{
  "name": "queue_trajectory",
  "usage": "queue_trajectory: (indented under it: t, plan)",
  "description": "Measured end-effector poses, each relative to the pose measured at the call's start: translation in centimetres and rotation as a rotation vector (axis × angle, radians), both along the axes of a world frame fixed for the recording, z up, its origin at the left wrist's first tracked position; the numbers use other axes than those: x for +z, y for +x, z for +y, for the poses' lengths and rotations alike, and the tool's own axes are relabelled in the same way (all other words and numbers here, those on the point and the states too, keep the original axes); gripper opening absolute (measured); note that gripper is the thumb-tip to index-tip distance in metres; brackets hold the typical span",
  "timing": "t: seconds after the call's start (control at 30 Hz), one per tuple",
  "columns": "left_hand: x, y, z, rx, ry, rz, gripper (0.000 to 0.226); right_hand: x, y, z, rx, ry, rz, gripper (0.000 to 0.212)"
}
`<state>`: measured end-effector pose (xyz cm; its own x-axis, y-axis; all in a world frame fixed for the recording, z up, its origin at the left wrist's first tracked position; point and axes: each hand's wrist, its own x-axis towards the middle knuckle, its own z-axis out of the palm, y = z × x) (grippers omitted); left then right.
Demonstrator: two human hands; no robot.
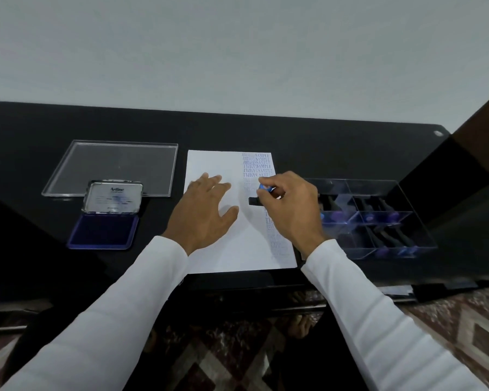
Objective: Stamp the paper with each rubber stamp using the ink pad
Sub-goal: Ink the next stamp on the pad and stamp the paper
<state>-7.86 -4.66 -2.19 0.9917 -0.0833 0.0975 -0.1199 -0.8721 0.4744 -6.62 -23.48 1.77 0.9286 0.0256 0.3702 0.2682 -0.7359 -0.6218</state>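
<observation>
A white paper (232, 221) is laid flat in the middle of the black counter (336, 142). The left hand (203, 213) is pressed flat on the paper, with its fingers (209, 180) straight and spread apart. A rubber stamp (261, 196) with a blue top and a black base is held by the right hand (291, 210), whose fingers (266, 182) are curled and clamped on it. The stamp's black base is set down on the right side of the paper. Blue stamped words are seen in a column down the paper's right side, darker at the far end and fainter near the person. An open ink pad (103, 231), with its lid (113, 197) standing up, is placed to the left of the paper. A clear flat lid (119, 165) is laid just behind the ink pad. A clear box (378, 218) with more stamps inside is placed on the right.
</observation>
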Motion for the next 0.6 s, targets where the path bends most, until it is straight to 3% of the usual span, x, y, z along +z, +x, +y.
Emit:
queue_trajectory:
  t: [0.6]
  plan:
    - [-2.3,1.5,0.8,-0.017,0.098,-0.023,0.06,-0.8,1.5,0.6,0.036,-0.07,0.061,0.024]
